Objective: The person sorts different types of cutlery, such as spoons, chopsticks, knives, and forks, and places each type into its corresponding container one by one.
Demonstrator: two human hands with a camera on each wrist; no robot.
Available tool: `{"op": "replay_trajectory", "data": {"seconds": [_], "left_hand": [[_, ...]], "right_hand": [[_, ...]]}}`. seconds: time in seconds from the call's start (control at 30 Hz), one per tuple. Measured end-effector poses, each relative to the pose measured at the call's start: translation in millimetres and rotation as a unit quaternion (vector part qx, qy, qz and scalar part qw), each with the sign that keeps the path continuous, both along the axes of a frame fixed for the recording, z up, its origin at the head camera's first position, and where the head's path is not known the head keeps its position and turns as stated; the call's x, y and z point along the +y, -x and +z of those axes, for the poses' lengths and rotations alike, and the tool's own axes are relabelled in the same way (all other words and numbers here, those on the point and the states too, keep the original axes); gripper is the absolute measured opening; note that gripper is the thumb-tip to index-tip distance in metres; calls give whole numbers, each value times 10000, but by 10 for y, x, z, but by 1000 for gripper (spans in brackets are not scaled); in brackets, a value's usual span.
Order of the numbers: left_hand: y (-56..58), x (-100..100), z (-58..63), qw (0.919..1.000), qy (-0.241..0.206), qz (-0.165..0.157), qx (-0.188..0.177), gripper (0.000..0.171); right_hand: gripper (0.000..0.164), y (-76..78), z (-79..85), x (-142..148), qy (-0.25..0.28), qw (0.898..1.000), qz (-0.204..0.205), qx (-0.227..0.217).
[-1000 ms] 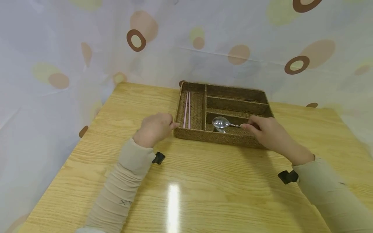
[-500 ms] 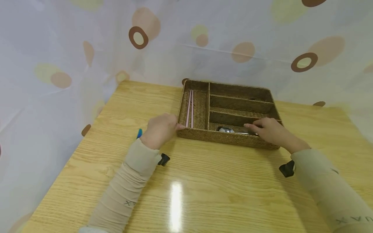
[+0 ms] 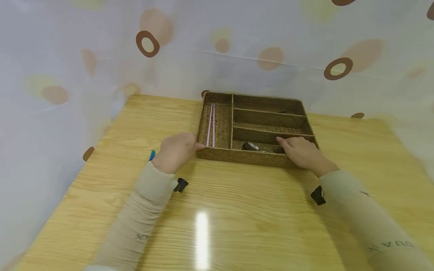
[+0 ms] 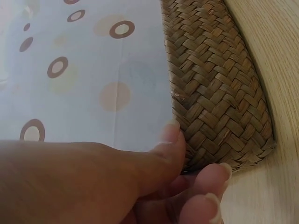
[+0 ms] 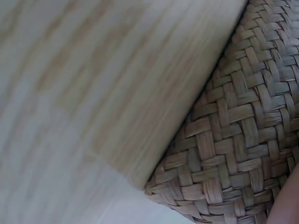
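A woven brown cutlery tray [image 3: 247, 156] stands on the table, divided into several compartments. At its front left corner my left hand [image 3: 174, 152] pinches the rim; in the left wrist view the thumb [image 4: 170, 144] lies on the edge, with curled fingers [image 4: 203, 200] below. A metal spoon [image 3: 251, 146] lies in the front compartment, its handle mostly hidden. Over that compartment's right end is my right hand [image 3: 301, 152], thumb stretched out and apart from the spoon bowl, the other fingers largely hidden. A pair of pink chopsticks [image 3: 211, 126] lies in the left compartment.
The wooden table [image 3: 237, 218] extends in front of the tray and to both sides. Behind it hangs a patterned cloth [image 3: 244, 49]. A small blue object [image 3: 152, 155] shows beside the left wrist. Dark cutlery may lie in the back compartment, too dim to tell.
My right hand has lowered the spoon from above the front compartment into it, and its thumb has come away from the handle. The left hand stays at the tray's front left corner.
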State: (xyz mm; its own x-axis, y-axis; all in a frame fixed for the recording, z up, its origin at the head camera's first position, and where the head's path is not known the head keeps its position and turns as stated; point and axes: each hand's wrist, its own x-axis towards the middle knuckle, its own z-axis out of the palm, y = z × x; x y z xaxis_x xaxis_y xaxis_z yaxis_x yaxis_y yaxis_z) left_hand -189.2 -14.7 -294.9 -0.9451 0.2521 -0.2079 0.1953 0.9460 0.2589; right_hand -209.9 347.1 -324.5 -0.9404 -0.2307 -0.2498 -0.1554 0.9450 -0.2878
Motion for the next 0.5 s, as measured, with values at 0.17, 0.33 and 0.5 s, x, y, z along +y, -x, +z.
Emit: {"op": "replay_trajectory", "data": {"seconds": [0.17,0.33,0.5], "left_hand": [[-44,-55,40,9999,40,-56,-79,45],[-180,-256,106,9995,263,-184,41,46],[-312,-519,207,9977,620,-207,152,44]], "right_hand": [[78,-11,4,-38,-165,9998,-43,59],[78,-3,-22,-60,-261,9996,-45,87],[78,4,-26,-44,-480,9987,-83,170]]}}
